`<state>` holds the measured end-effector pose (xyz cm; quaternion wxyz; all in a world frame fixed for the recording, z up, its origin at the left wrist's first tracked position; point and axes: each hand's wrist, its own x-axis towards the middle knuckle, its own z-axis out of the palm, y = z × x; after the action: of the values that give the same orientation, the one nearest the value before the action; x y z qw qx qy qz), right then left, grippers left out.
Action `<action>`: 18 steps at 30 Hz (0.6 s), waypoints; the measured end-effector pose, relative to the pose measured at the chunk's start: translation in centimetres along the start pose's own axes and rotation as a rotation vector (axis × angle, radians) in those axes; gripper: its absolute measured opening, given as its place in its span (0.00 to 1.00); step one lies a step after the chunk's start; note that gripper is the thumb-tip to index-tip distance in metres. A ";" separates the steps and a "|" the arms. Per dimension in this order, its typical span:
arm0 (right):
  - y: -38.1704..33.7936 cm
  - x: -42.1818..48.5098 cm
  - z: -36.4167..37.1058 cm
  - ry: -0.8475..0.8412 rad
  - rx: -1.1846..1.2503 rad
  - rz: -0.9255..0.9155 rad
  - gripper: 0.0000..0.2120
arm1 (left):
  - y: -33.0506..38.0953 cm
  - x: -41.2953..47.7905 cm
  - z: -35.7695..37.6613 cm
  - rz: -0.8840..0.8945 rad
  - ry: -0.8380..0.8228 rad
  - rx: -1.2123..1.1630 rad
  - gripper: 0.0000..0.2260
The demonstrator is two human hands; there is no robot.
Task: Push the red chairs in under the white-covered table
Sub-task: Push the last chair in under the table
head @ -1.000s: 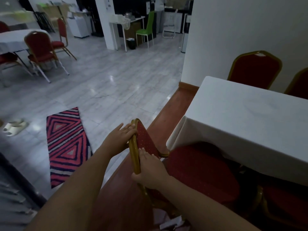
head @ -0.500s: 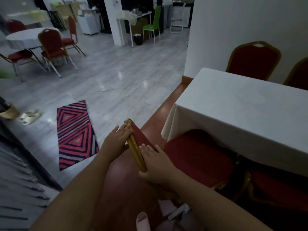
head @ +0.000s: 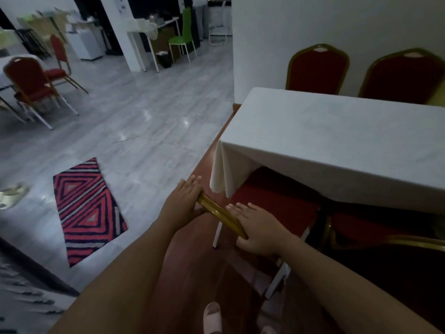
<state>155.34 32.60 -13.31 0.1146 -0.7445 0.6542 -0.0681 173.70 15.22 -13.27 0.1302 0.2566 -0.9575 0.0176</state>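
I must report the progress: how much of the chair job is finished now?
Done: the two far chairs stand close against the white-covered table. In hand: the left hand and right hand have a grip on the gold backrest of the near chair, whose seat is partly under the cloth. Left: finishing this push, then the next chair on the right.

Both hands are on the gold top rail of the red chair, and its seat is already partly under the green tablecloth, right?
Not quite: the tablecloth is white, as the head view shows. Both the left hand and right hand are on the chair's gold rail, seat partly under.
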 end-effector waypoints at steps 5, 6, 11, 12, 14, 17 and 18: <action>1.6 -2.0 0.6 0.095 -0.001 0.158 0.37 | 1.2 2.4 1.1 0.012 -0.084 -0.051 0.29; 1.4 -2.1 0.8 0.128 0.007 0.188 0.36 | 1.2 2.8 1.2 0.009 -0.104 -0.071 0.31; -1.3 0.1 1.7 0.325 0.088 0.374 0.34 | 0.1 3.5 1.3 0.002 -0.137 -0.151 0.36; -1.8 0.7 1.9 0.350 0.116 0.426 0.35 | -0.1 3.5 1.5 -0.002 -0.130 -0.162 0.35; -2.4 1.2 2.1 0.394 0.101 0.492 0.37 | -0.5 3.3 1.9 0.000 -0.092 -0.163 0.34; -2.4 0.8 2.1 0.411 0.012 0.497 0.38 | -0.6 3.2 2.1 0.020 -0.045 -0.143 0.32; -2.3 0.6 2.1 0.412 0.002 0.491 0.37 | -0.6 3.2 2.0 0.029 -0.043 -0.129 0.33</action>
<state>158.19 32.47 -14.74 -0.0065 -0.5346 0.8238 -0.1886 170.82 12.96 -14.39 0.1257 0.2343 -0.9628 -0.0477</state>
